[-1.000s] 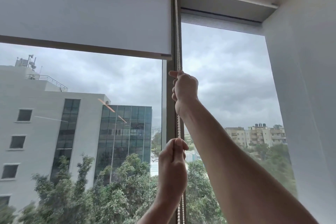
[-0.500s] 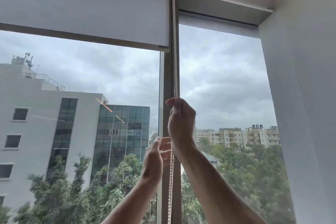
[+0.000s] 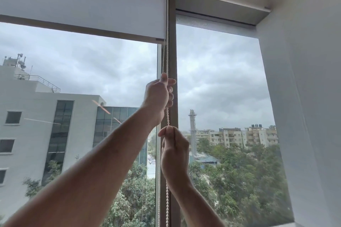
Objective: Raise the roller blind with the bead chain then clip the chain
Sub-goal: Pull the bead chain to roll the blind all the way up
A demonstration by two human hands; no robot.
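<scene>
Where the pale grey fabric roller blind (image 3: 83, 2) hangs over the left pane, its flat bottom bar sits high, leaving most of the glass bare. Just right of it, the left hand (image 3: 158, 96) is raised, fingers closed around the white bead chain (image 3: 167, 118) in front of the grey vertical window post (image 3: 173, 61). Directly below, the right hand (image 3: 174, 155) pinches the same chain between thumb and fingertips. The chain runs up beside the blind's right edge and down past both wrists. At far right stands a white wall (image 3: 310, 97).
</scene>
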